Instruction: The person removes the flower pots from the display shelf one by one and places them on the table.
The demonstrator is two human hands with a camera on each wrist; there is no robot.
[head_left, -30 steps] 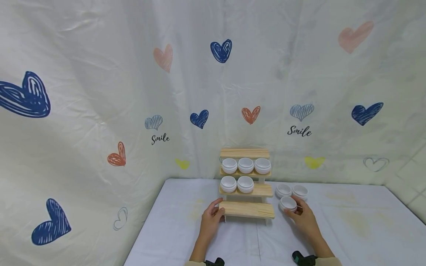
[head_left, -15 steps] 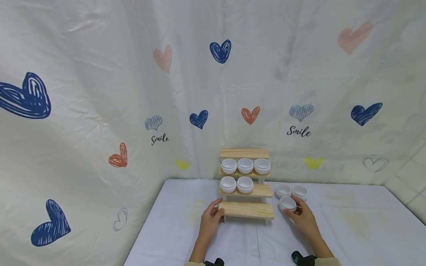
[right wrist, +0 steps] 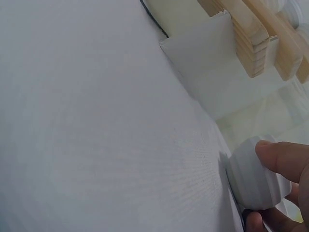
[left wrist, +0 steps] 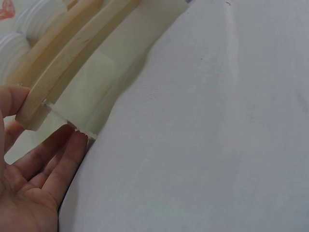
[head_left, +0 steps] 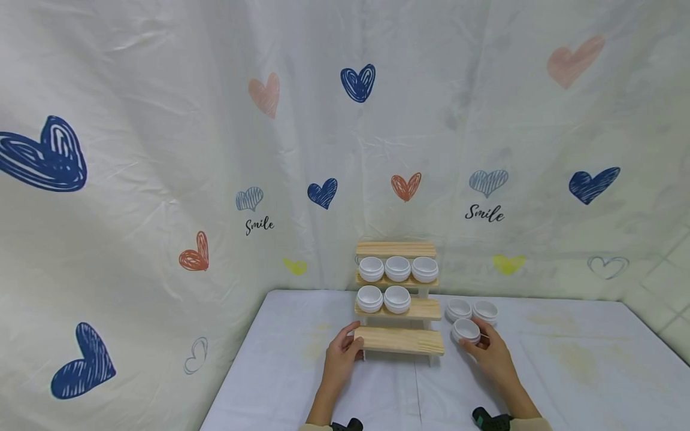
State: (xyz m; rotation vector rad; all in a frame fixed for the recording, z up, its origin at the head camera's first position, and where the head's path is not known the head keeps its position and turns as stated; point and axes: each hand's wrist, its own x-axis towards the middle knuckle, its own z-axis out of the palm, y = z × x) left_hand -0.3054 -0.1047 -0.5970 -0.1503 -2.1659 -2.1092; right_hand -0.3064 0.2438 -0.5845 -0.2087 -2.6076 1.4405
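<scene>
The right hand (head_left: 489, 353) pinched the front white bowl (head_left: 466, 329) at tablecloth level, a narrow gap from the right end of the lowest wooden shelf (head_left: 399, 340). The left hand (head_left: 342, 350) gripped that shelf's left end. Two white bowls (head_left: 459, 309) stood just behind; white tablecloth (head_left: 550, 371) stretched widely rightward.

Cups (head_left: 466, 329) are white, shelves (head_left: 399, 340) tan wood-grained, backdrop (head_left: 442, 120) heart-patterned.
</scene>
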